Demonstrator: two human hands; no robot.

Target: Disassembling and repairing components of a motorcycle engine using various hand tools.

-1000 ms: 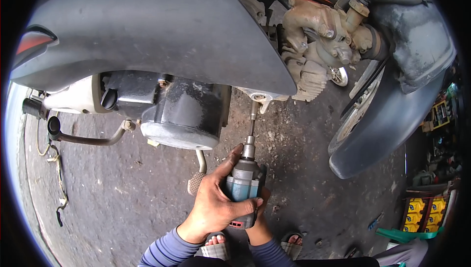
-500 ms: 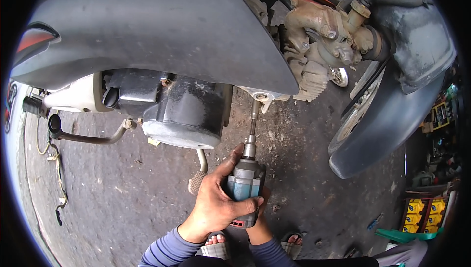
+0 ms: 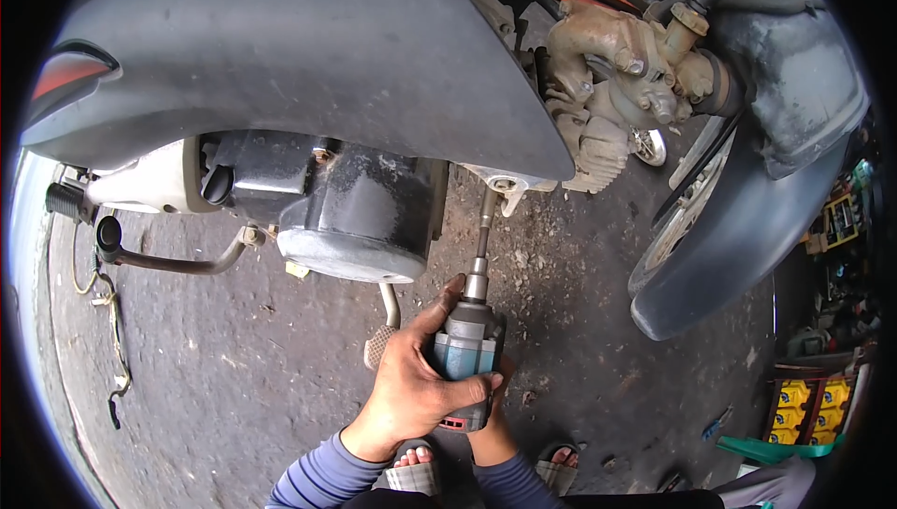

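One motorbike point(image 3: 308, 70) edged rightward in view; two hands point(image 3: 408, 386) point(image 3: 495, 423) hold one driver point(image 3: 464, 359).

Soft, even daylight is falling on the left hand point(image 3: 409, 387), which is showing crisply. Just beyond it, a metal socket point(image 3: 476, 281) is catching small glints; above, a grey motorcycle side panel point(image 3: 308, 60) is carrying a pale sheen. Far left of the hand, the rim is glaring bluish-white; far right, clutter point(image 3: 827, 317) is sinking into dimness. Black corners are enclosing the bending fisheye view.
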